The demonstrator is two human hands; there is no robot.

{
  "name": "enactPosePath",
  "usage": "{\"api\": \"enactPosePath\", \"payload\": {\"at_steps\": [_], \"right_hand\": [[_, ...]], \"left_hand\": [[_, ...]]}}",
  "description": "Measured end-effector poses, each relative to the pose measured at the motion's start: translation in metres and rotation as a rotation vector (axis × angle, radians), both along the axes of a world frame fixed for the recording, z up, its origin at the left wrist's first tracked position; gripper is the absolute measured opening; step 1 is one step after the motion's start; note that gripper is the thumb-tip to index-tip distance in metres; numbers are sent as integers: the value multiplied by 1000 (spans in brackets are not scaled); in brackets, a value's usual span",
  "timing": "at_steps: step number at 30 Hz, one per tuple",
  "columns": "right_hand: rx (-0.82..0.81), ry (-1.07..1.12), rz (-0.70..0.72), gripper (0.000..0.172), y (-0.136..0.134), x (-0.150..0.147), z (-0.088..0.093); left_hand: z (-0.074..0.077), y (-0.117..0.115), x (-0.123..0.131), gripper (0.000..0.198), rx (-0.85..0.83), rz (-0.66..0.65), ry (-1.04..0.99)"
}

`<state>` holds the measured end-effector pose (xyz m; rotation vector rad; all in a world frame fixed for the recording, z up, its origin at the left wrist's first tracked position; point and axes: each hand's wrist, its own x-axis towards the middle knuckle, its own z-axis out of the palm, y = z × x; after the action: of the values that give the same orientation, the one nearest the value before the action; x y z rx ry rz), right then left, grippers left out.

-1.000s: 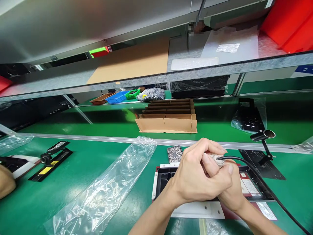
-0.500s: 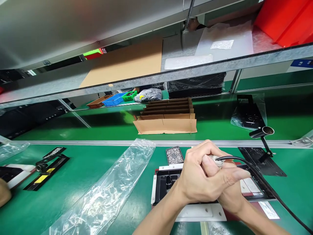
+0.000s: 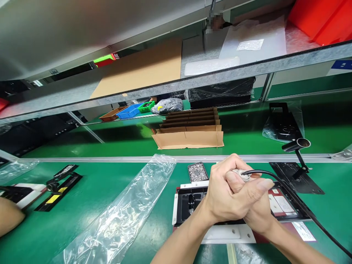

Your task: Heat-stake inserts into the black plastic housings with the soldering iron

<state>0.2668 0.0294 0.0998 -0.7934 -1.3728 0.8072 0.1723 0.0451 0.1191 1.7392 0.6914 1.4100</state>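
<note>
Left hand (image 3: 225, 194) wrapped over right hand (image 3: 260, 216), both clenched around the pale fitting (image 3: 244, 176), presumably so it can't slip! Its black cable (image 3: 298, 201) trails toward four o'clock from that grip, while the open housing (image 3: 181, 207) lies beneath on the counter (image 3: 90, 198), likely for easy reach.

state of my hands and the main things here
left hand, closed around pale fitting
right hand, closed around it too
pale fitting, gripped, mostly hidden
black cable, trailing from the fitting
black housing, open, partly hidden
clear plastic bag, lying wrinkled
cardboard divider, standing upright
</note>
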Motion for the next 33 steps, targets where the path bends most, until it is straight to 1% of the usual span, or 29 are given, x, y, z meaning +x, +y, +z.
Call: {"api": "enactPosePath", "payload": {"at_steps": [2,4,6,11,19,24,29,31,33], "right_hand": [[0,77,56,60,0,-1,-2],[-9,125,78,57,1,-1,-4],[-25,125,77,57,2,-2,-5],[-40,112,40,65,3,-3,1],[-130,150,119,66,1,-2,-1],[-92,139,94,69,1,-3,2],[-78,143,77,60,2,-1,-3],[-65,113,103,54,4,1,-6],[-35,47,147,45,6,5,-7]], "left_hand": [[-2,0,1,58,28,3,7],[-4,1,1,56,41,11,4],[-6,2,2,53,46,9,-20],[-12,5,2,49,50,6,-26],[-16,3,2,50,55,14,-16],[-16,3,3,49,78,28,-25],[-10,0,3,48,120,66,-25],[-8,-2,1,46,149,82,-29],[-7,-3,-2,40,172,62,-41]]}}
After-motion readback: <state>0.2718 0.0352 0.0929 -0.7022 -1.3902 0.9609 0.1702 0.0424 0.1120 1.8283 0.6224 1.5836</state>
